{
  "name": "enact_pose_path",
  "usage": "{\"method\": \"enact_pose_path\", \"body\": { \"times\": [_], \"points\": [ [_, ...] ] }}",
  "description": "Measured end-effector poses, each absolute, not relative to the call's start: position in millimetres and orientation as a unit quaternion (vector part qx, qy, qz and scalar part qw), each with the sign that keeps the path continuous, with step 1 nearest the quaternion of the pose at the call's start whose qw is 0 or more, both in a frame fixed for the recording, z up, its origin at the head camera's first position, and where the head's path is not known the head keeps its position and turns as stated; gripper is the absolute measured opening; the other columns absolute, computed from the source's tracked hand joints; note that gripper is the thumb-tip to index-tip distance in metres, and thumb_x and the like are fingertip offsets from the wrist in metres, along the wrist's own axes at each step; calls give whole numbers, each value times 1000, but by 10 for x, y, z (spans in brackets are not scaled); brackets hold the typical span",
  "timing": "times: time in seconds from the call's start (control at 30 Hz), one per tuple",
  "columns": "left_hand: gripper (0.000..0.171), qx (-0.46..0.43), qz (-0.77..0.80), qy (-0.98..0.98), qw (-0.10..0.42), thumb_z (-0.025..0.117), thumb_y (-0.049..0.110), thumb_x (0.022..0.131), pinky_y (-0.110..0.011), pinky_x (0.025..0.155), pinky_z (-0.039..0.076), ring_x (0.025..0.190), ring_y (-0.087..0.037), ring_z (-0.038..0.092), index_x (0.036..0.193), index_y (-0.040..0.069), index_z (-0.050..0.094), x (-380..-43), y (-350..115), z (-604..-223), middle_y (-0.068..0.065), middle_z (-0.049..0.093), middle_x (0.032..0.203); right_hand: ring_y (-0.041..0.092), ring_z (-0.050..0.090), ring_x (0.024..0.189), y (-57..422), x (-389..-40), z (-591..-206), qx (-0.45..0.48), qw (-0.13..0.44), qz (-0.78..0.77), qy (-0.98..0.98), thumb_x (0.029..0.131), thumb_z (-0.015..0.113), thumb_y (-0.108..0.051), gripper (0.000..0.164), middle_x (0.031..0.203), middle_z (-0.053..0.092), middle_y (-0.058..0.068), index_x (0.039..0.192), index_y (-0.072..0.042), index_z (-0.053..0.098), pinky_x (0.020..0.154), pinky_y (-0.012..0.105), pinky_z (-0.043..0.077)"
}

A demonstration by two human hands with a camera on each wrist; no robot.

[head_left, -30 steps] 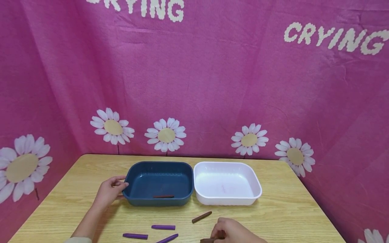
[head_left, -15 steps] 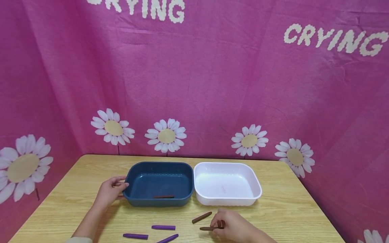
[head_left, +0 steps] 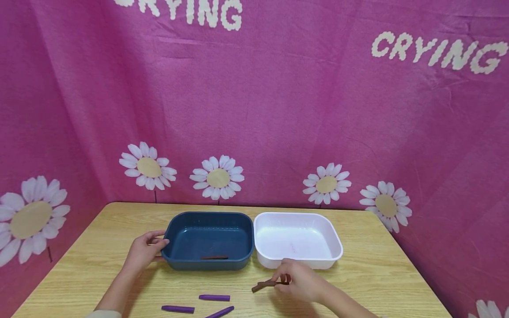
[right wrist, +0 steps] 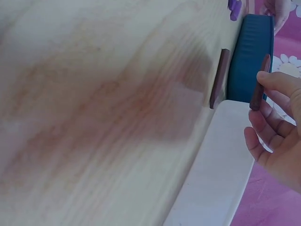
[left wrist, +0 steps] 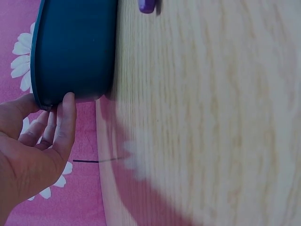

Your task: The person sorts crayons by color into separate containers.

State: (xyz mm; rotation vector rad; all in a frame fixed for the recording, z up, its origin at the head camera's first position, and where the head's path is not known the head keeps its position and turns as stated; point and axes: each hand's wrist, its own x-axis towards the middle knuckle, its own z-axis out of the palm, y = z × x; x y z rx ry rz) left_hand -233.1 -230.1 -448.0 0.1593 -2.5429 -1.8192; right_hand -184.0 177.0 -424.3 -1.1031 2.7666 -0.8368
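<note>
1. The right hand (head_left: 300, 280) pinches a brown crayon (right wrist: 257, 96) between nearly closed fingers, in front and right of the blue tray (head_left: 207, 265).
2. The left hand (head_left: 141, 251) has its fingers bent, holding that tray's left rim.
3. Another brown crayon (right wrist: 219, 79) lies on the tabletop (head_left: 377, 265), near the tray's front right corner.
4. Three purple crayons (head_left: 214, 297) lie in front of it.
</note>
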Motion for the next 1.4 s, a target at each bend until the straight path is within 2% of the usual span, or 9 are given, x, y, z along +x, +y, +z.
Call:
{"method": "enact_pose_path", "body": {
  "times": [0.27,0.5,0.8,1.13,1.4],
  "points": [
    [45,56,-578,-814,8,57,9,92,-34,66,58,75,-16,66,130,-10,45,-2330,-2298,-4495,-24,58,105,-2,47,66,1712,-1924,-4151,-357,7,-265,896,77,72,-10,8,71,54,-9,80,-17,71,61,12,41],
    [45,56,-576,-816,6,57,10,91,-34,66,58,76,-16,66,130,-10,45,-2322,-2301,-4486,-26,58,106,0,48,66,1669,-1978,-4102,-357,-18,-251,900,77,73,-12,7,72,54,-7,81,-16,71,61,12,41],
    [47,58,-580,-812,5,58,11,91,-36,67,58,74,-15,65,130,-10,44,-2333,-2304,-4490,-21,59,102,-1,50,68,1645,-2034,-3999,-357,-14,-251,900,77,71,-10,9,74,56,-7,85,-15,71,62,13,43],
    [47,61,-584,-810,3,58,11,92,-36,66,58,74,-17,66,131,-11,43,-2317,-2307,-4488,-26,59,105,-1,50,66,1562,-2098,-3915,-359,-18,-244,901,80,72,-16,6,73,55,-6,85,-13,71,62,14,42],
    [45,60,-580,-812,0,57,10,92,-35,67,58,76,-15,66,131,-9,44,-2319,-2303,-4490,-27,58,108,0,49,65,1491,-2169,-3872,-357,-16,-247,901,79,72,-12,7,73,55,-3,86,-13,72,59,14,42]
  ]
}}
